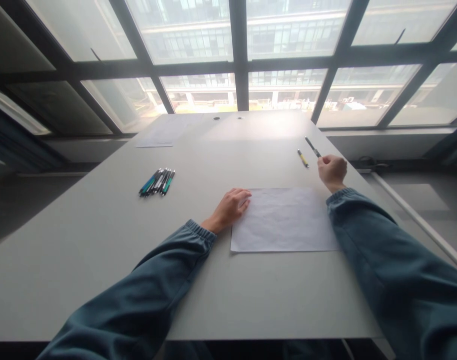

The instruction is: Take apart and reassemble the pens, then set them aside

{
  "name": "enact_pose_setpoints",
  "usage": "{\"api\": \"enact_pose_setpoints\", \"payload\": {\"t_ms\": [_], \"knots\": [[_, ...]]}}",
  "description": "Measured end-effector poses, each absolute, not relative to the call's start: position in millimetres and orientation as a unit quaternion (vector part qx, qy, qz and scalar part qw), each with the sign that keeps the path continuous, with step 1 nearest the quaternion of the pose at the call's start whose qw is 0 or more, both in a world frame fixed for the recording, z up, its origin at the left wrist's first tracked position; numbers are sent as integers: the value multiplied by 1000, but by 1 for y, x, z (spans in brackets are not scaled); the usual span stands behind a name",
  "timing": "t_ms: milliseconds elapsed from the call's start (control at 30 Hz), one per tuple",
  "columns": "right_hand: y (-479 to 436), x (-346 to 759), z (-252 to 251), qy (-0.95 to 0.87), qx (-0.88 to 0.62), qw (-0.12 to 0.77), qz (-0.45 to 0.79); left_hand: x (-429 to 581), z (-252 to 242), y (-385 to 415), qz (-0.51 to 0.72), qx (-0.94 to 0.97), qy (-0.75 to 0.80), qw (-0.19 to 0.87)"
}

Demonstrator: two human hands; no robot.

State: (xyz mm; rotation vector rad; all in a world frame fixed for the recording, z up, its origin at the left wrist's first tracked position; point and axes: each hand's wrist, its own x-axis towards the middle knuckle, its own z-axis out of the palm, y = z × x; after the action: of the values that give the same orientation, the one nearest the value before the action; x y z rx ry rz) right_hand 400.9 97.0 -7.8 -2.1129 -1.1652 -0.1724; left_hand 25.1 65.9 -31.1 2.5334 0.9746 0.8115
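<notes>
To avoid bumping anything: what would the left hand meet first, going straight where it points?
The left hand would likely meet the paper, which its fingertips overlap in view; whether they touch is unclear.

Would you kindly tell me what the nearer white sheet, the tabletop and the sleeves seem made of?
Nearer white sheet: matte paper, thin by its faint ripples.
Tabletop: probably laminate, smooth, with a soft sheen at its far end.
Sleeves: matte fabric, by their soft folds and gathered cuffs; cotton or synthetic, I can't tell.
</notes>
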Motion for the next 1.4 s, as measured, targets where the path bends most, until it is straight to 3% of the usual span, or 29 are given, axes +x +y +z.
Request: {"api": "enact_pose_setpoints", "payload": {"t_ms": [133,533,1400], "knots": [[110,427,-28,-419,-861,285,-40,25,-32,67,285,884,336,159],[124,410,-37,-476,-856,201,-37,25,-31,67,284,882,335,171],[123,412,-44,-509,-836,196,-64,25,-29,66,277,886,338,159]]}}
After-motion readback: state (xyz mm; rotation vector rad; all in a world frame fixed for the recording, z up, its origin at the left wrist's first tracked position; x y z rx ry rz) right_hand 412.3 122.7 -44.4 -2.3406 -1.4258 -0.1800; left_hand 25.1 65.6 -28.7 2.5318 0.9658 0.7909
